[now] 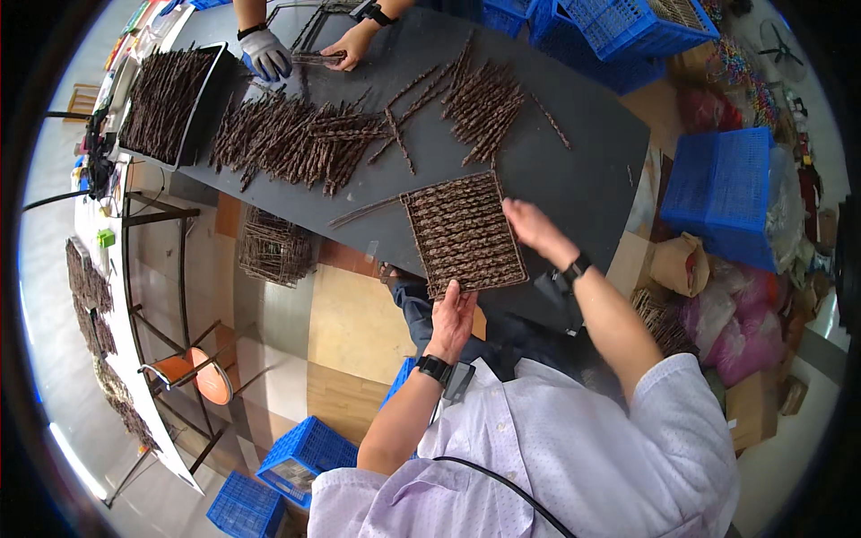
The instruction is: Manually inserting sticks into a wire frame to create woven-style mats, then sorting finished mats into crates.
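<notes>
A square woven panel [466, 235] of dark brown braided strands in a thin frame lies partly over the near edge of the dark table, slightly tilted. My left hand [455, 316] is closed on its near edge, thumb on top. Beside the panel's right edge is my right hand [536, 229], smeared by motion; whether it touches the frame I cannot tell. Long thin strands [366, 211] stick out to the left of the panel's far corner. Beyond it lie a pile of braided strands [484, 106] and a wider pile [300, 139] further left.
Across the dark table [583, 134], a co-worker's gloved hand [265, 56] and bare hand [354, 45] hold a thin frame piece. A black tray [215, 67] of strands stands far left. Blue crates [717, 179] stand at right; an orange stool [212, 377] is at lower left.
</notes>
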Motion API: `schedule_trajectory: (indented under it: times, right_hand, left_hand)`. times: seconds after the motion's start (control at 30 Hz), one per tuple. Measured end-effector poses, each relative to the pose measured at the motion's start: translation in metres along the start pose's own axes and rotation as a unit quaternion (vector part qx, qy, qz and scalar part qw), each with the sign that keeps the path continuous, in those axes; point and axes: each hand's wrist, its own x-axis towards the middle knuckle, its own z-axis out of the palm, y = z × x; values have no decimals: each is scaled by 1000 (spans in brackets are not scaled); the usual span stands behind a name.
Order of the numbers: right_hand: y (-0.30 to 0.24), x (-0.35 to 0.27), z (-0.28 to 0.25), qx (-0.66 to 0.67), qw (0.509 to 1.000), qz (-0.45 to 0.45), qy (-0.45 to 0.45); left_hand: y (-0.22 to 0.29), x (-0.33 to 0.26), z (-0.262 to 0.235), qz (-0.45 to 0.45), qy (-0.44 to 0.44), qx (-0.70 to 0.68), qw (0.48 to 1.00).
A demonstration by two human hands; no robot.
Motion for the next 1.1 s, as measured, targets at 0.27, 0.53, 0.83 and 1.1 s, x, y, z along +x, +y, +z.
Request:
schedule_trajectory:
  times: [0.27, 0.53, 0.83, 1.1]
  right_hand:
    - [13, -14, 40, -31, 990, -47, 131]
    - [-2, -23, 47, -8, 970, -83, 227]
    - [-28, 8, 42, -45, 980, -8, 194]
    - [-25, -8, 37, -100, 967, -32, 232]
  left_hand:
    - [28, -47, 38, 238, -128, 800, 536]
    - [48, 53, 78, 477, 1, 813, 333]
    - [48, 57, 70, 480, -23, 802, 355]
    - [40, 62, 73, 504, 24, 779, 373]
